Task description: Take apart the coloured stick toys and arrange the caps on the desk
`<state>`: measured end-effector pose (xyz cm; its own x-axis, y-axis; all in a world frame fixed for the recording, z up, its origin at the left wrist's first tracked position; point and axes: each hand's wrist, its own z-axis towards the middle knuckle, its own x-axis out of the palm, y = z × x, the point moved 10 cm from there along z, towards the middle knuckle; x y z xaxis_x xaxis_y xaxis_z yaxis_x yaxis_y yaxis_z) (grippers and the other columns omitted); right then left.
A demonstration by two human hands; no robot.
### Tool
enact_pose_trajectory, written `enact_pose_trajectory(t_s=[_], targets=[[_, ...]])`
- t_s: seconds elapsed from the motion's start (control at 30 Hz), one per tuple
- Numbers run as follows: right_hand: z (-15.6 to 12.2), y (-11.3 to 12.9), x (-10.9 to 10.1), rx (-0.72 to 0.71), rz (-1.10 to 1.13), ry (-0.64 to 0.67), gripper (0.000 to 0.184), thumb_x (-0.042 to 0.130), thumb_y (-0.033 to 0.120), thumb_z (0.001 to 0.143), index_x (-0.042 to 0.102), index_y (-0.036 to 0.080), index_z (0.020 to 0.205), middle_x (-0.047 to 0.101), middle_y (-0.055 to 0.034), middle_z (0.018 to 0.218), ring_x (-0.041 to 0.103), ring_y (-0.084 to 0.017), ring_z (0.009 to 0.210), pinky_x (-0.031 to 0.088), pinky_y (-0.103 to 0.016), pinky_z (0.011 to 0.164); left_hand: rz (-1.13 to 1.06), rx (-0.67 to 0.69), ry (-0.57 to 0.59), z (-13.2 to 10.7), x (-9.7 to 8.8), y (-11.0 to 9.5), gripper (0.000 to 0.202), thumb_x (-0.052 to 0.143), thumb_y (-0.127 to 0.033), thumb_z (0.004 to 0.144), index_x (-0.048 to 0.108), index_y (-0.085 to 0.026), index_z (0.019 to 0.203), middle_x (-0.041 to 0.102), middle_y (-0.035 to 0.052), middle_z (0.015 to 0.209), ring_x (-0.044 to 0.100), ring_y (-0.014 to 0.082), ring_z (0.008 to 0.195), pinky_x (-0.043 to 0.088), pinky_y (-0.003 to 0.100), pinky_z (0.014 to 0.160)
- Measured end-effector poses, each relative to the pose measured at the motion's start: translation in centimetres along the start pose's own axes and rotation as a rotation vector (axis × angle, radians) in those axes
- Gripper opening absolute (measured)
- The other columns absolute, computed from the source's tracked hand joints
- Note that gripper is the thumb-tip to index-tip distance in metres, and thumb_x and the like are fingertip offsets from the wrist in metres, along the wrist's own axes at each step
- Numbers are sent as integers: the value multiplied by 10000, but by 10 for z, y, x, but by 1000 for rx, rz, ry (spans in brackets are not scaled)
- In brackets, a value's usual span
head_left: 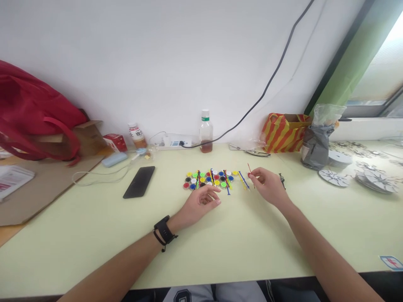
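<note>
My right hand (269, 186) pinches a thin red stick (249, 168) between thumb and fingertips, with the stick standing nearly upright. Just left of it, blue, white and yellow sticks (243, 180) lie on the table. My left hand (199, 204) hovers at the near side of the coloured round pieces (186, 185), its fingers loosely curled and apart with nothing between them. These small discs are yellow, red, blue, white, green and black, set in a block. Several coloured sticks (226, 180) lie in upright lines across the block. Part of its near edge is hidden by my left fingers.
A black phone (139, 182) lies left on the pale table (220, 251). Along the wall stand a bottle of brown liquid (206, 136), a power strip (176, 142) and a striped bag (285, 133). Grey discs (376, 180) are stacked at right; a red bag (34, 109) sits left.
</note>
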<state>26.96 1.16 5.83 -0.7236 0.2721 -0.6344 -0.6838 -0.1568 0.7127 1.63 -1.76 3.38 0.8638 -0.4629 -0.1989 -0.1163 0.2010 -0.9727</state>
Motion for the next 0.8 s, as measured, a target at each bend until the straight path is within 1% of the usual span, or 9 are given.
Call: enact_pose_trajectory(t_s=[0.07,0.2,0.27,0.37,0.43,0.53,0.6,0.7,0.8], targets=[[4,-18,-1,72,-113,26,222,580,440,922,639,230,884,750,-51,827,646,-198,618,445,-323,606,24,0,13,0,1,0,347,754,-412,890,688,-193,1151,702,61,974,641,162,847,513,294,803],[4,-37,-6,176,-389,45,128,597,343,884,653,239,837,754,-59,895,674,-227,768,410,-312,634,57,-3,24,0,2,0,312,736,-415,903,699,-191,1118,701,59,971,633,165,854,508,305,819],[2,-47,-13,238,-519,50,103,606,311,863,659,233,820,739,-76,870,665,-241,773,390,-318,630,64,-2,29,-1,2,0,309,736,-423,901,707,-189,1101,703,61,982,632,166,858,508,307,825],[0,-65,-29,324,-665,25,83,610,279,844,659,221,811,713,-100,848,650,-251,755,365,-324,613,95,-10,45,-2,3,1,313,735,-446,898,724,-181,1064,703,63,965,624,168,847,508,308,816],[1,-72,-43,323,-708,-45,83,613,273,840,664,219,877,709,-107,891,652,-266,808,358,-323,612,120,-13,58,-2,4,1,321,728,-459,901,729,-176,1051,698,61,939,616,167,835,506,308,803],[4,-63,-54,205,-651,-189,143,600,286,859,649,224,979,706,-96,961,644,-274,906,373,-319,627,137,-14,66,-3,5,2,325,723,-466,904,730,-174,1048,697,61,944,614,169,842,505,311,804],[6,-48,-43,75,-530,-188,123,574,304,883,643,226,948,701,-76,941,639,-251,885,398,-318,646,141,-13,71,-2,5,1,322,719,-466,906,731,-175,1043,697,61,949,612,169,844,504,312,806],[4,-22,-5,-111,-366,-31,134,567,338,896,642,228,879,697,-53,881,639,-225,822,432,-326,680,139,-13,81,-2,6,-1,307,716,-461,908,733,-176,1019,696,60,941,609,168,837,501,311,802],[-4,-5,22,-180,-327,58,132,562,331,905,649,232,911,705,-56,900,646,-234,829,453,-340,677,136,-9,84,-2,7,-3,293,714,-453,909,734,-176,1001,695,59,935,606,169,834,496,309,795]])
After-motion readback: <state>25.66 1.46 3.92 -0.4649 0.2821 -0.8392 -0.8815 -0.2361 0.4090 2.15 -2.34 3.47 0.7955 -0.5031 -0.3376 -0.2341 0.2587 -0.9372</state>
